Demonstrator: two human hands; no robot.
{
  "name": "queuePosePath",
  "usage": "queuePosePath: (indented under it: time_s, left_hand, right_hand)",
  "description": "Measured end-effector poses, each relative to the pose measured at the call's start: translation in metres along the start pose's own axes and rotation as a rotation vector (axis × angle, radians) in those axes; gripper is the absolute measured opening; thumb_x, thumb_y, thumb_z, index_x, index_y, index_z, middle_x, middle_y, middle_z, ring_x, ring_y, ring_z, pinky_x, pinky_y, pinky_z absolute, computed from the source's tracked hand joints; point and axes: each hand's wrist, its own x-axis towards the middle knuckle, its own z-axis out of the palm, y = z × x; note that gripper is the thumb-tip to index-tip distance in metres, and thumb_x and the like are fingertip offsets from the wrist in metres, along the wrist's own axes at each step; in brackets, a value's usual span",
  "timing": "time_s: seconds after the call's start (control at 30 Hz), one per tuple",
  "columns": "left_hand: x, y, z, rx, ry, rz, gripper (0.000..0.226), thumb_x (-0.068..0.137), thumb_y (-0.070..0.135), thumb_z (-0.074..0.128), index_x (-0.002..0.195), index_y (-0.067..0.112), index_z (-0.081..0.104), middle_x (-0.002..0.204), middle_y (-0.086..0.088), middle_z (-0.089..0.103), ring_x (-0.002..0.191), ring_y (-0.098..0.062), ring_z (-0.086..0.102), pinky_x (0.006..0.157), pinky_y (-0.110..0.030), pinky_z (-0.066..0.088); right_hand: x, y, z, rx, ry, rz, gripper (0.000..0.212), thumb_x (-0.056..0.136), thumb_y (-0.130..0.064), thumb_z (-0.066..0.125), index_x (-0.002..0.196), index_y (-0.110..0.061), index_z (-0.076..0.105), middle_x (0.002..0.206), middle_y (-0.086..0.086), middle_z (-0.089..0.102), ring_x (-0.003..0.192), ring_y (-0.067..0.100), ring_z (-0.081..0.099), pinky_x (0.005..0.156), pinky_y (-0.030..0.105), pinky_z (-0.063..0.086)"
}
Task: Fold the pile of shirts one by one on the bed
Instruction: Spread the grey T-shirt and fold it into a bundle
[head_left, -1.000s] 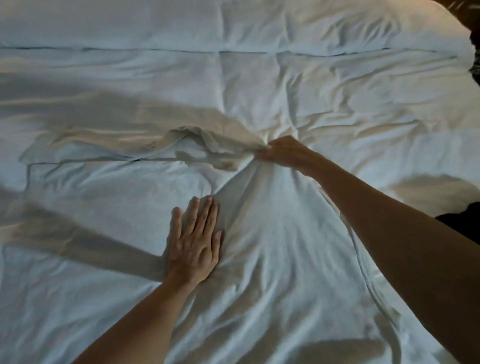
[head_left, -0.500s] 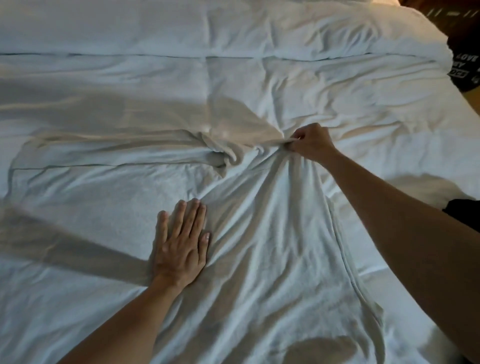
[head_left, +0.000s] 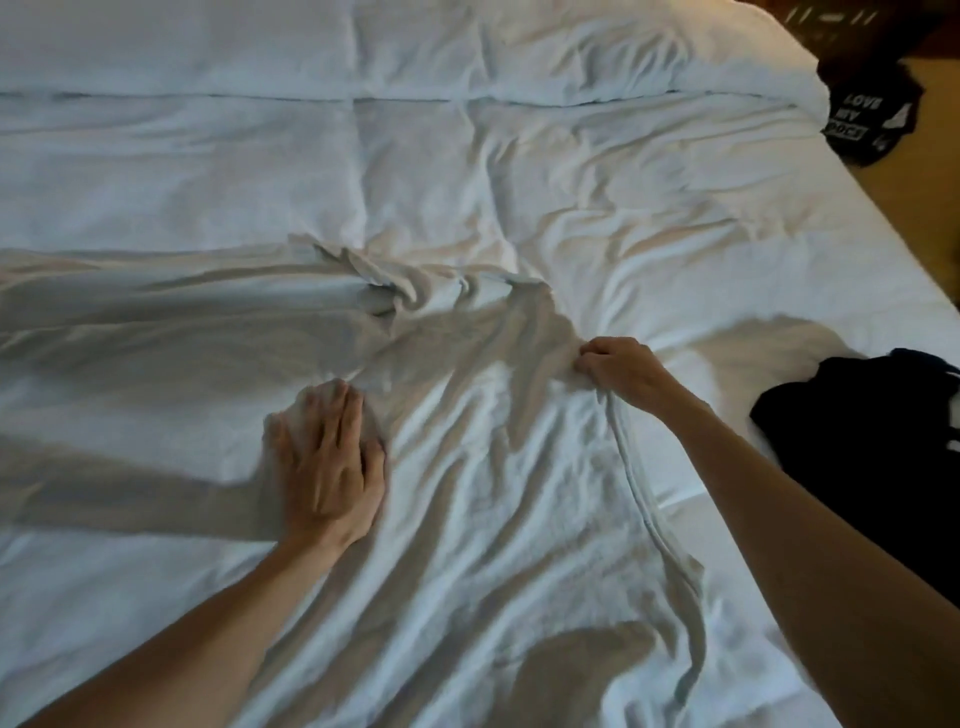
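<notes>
A white shirt (head_left: 498, 519) lies spread and wrinkled on the white bed (head_left: 597, 182), its far part bunched near the middle. My left hand (head_left: 327, 462) rests flat on the shirt, fingers together, slightly blurred. My right hand (head_left: 618, 371) pinches the shirt's right edge, where a seam runs back toward me. A sleeve stretches off to the left. A dark pile of clothes (head_left: 878, 447) sits at the bed's right edge, close to my right forearm.
A black garment with white lettering (head_left: 867, 122) lies beyond the bed's far right corner, over a brownish floor (head_left: 914, 218). The bed's right edge runs diagonally at the right. White pillows (head_left: 363, 47) line the far side.
My right hand has pulled the shirt's edge to the right and toward me. My left hand has shifted a little on the cloth. The view has turned right, showing more of the dark clothes.
</notes>
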Motion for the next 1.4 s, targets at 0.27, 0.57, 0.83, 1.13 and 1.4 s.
queuePosePath:
  time_s: [0.27,0.57,0.83,1.13,1.4]
  left_hand:
    - [-0.032,0.072,0.029,0.094,-0.076,0.169,0.066,0.099,0.048,0.022,0.158,0.018,0.02,0.166,-0.001,0.016,0.153,-0.025,0.012,0.12,-0.059,0.01]
    - [-0.032,0.073,0.034,0.164,-0.032,0.201,0.066,0.099,0.046,0.024,0.158,0.015,0.021,0.164,-0.007,0.02,0.151,-0.031,0.02,0.119,-0.058,0.012]
    - [-0.036,0.075,0.046,0.135,-0.027,0.117,0.066,0.1,0.048,0.026,0.156,0.013,0.026,0.164,-0.007,0.02,0.152,-0.029,0.015,0.12,-0.059,0.008]
    - [-0.155,0.078,0.041,0.194,0.008,0.151,0.066,0.102,0.044,0.029,0.156,0.006,0.024,0.164,-0.014,0.019,0.152,-0.03,0.016,0.12,-0.054,0.017]
    - [-0.19,0.075,0.035,0.184,-0.058,0.168,0.068,0.101,0.048,0.024,0.155,0.006,0.026,0.163,-0.014,0.019,0.152,-0.03,0.017,0.12,-0.055,0.017]
  right_hand:
    - [-0.007,0.041,0.014,0.071,0.528,-0.005,0.02,0.094,-0.021,0.062,0.106,-0.009,0.072,0.1,0.014,0.074,0.1,0.031,0.065,0.082,0.026,0.04]
    - [-0.053,0.066,0.014,0.088,0.451,0.165,0.018,0.086,-0.018,0.06,0.071,-0.007,0.061,0.065,0.006,0.058,0.071,0.029,0.057,0.054,0.03,0.04]
    - [-0.146,0.088,0.064,-0.051,0.544,0.337,0.071,0.092,-0.06,0.049,0.143,-0.012,0.037,0.136,0.009,0.046,0.125,0.032,0.04,0.099,0.046,0.035]
    - [-0.248,0.128,0.1,0.104,0.414,0.496,0.038,0.097,-0.046,0.047,0.086,-0.013,0.06,0.093,0.014,0.066,0.095,0.037,0.06,0.072,0.037,0.04]
    - [-0.27,0.128,0.108,0.274,0.526,0.515,0.041,0.099,-0.048,0.045,0.122,-0.015,0.054,0.112,0.016,0.067,0.11,0.037,0.057,0.08,0.037,0.035]
